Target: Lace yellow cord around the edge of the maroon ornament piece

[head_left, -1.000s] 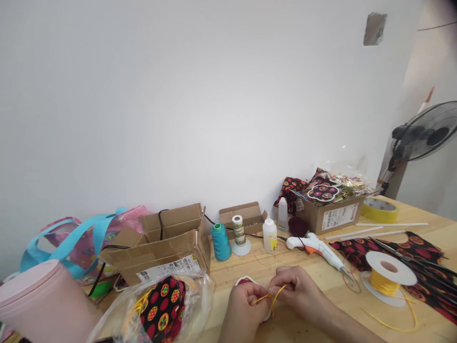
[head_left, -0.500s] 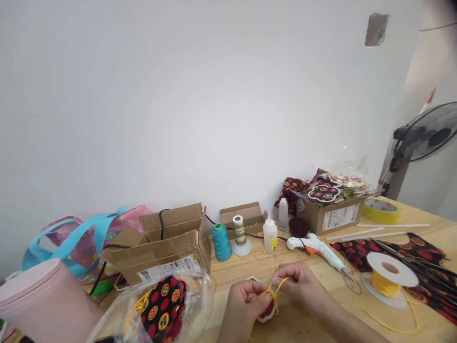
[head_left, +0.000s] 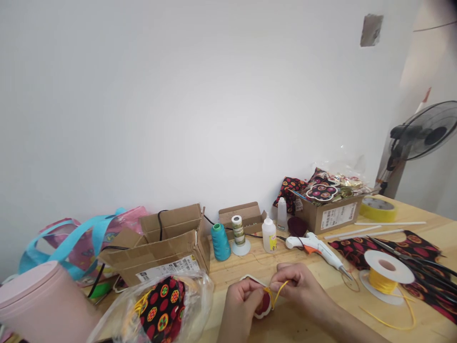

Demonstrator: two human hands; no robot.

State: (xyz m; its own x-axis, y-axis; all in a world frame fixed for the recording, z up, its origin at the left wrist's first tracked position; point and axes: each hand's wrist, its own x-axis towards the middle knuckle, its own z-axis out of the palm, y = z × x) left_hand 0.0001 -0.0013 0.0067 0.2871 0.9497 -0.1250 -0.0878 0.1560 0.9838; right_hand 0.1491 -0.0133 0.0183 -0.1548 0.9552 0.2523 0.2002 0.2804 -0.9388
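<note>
Left hand (head_left: 240,305) grips a red patch (head_left: 264,306) and right hand (head_left: 303,289) pinches a yellow cord (head_left: 277,290) beside it, low over the wooden table (head_left: 250,271). Labels on the near box (head_left: 167,247) and far box (head_left: 335,215) are unreadable. White wall (head_left: 178,95), fan (head_left: 421,131) at right.

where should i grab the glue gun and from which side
Take the glue gun by its thick white handle at the left end, coming down from above. It lies flat on the table, its thin metal tip pointing right toward the yellow cord spool, so keep off that end.
</note>
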